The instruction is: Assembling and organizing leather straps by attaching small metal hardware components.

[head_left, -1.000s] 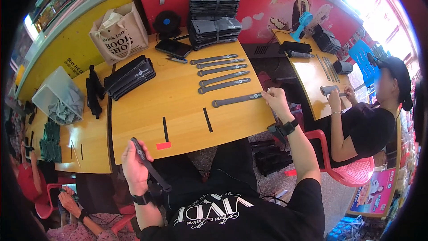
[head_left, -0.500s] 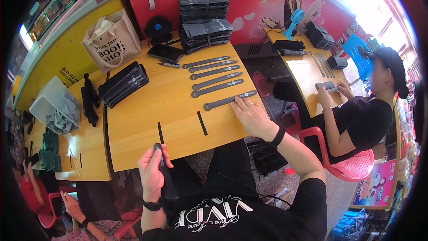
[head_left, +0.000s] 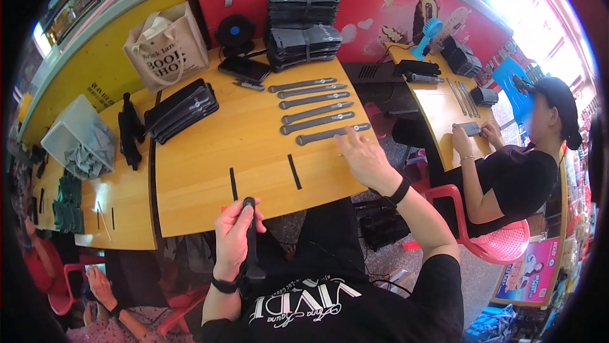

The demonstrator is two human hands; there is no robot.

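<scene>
My left hand (head_left: 231, 238) is closed around dark straps (head_left: 252, 251) in front of my body, below the table's near edge; their number cannot be made out. The thumb presses near their upper end. At the right side of the table, my right hand (head_left: 369, 162) has its fingers apart over the right end of the nearest grey strap (head_left: 317, 136). Whether the fingertips still touch it I cannot tell. Beyond it, several like straps (head_left: 316, 105) lie side by side, each with a rounded slotted left end and a pale mark toward the right.
Tied dark stacks (head_left: 303, 45), a phone (head_left: 244, 69), a small fan (head_left: 235, 31) and a cloth bag (head_left: 166, 48) stand at the back. A dark bundle (head_left: 184, 111) lies left. Two black strips (head_left: 294, 172) mark the tabletop. A co-worker (head_left: 507, 178) sits at the right table.
The nearest strap has shifted away from me, closer to the row. My right hand has lifted its fingers somewhat. The left hand keeps its hold, and the whole view has shifted slightly.
</scene>
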